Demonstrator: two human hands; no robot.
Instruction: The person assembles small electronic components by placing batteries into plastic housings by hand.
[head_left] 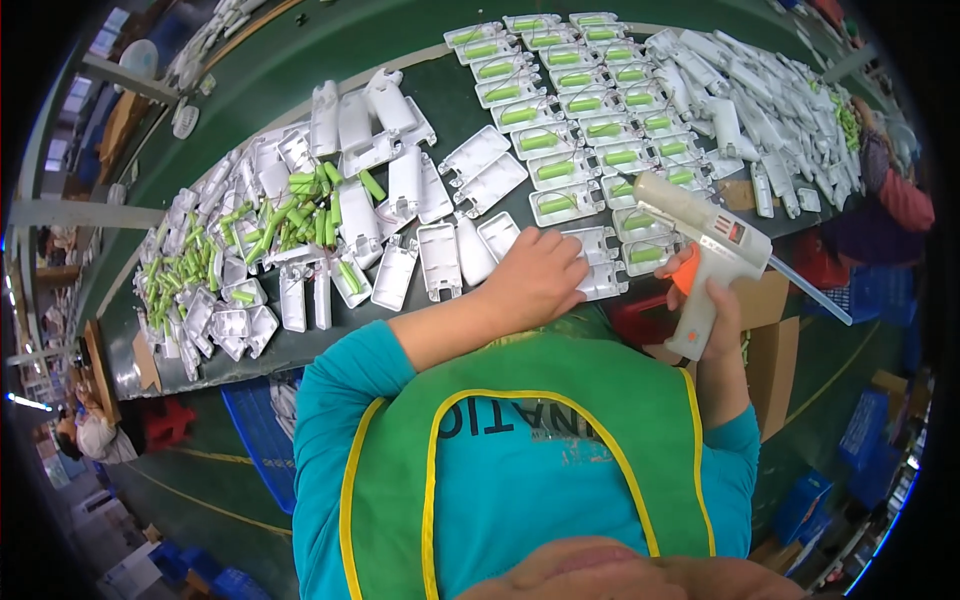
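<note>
The right hand (724, 318) grips the handle of the white glue gun (724, 254), nozzle above the rows of cell-fitted casings (583, 103). The left hand (538, 272) is curled just left of a white casing (606, 281); whether it grasps anything cannot be determined.

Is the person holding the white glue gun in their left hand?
No, the right hand grips the white glue gun, while the left hand is beside a white casing.

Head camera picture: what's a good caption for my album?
Right hand holding a white glue gun, left hand beside white plastic cases, some with green cylinders inside.
</note>
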